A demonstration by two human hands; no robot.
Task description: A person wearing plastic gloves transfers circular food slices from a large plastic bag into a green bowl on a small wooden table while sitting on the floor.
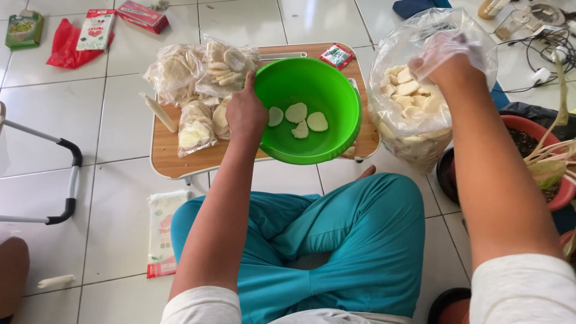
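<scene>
My left hand (245, 114) grips the near-left rim of a green plastic bowl (324, 90), tilted toward me over a small wooden folding table (165, 150). Several pale round crackers (297, 114) lie in the bowl's bottom. My right hand (441, 57), covered by a thin clear plastic glove, reaches into a large clear plastic bag (414, 114) full of the same pale crackers, standing on the floor to the right of the table. I cannot tell whether the fingers hold any crackers.
Several smaller sealed bags of crackers (198, 90) lie on the table's left half, with a candle (159, 112) and a small red packet (336, 56). A red-rimmed plant pot (543, 156) stands at the right. Boxes and packets (96, 29) lie on the tiled floor; a metal frame (66, 180) stands left.
</scene>
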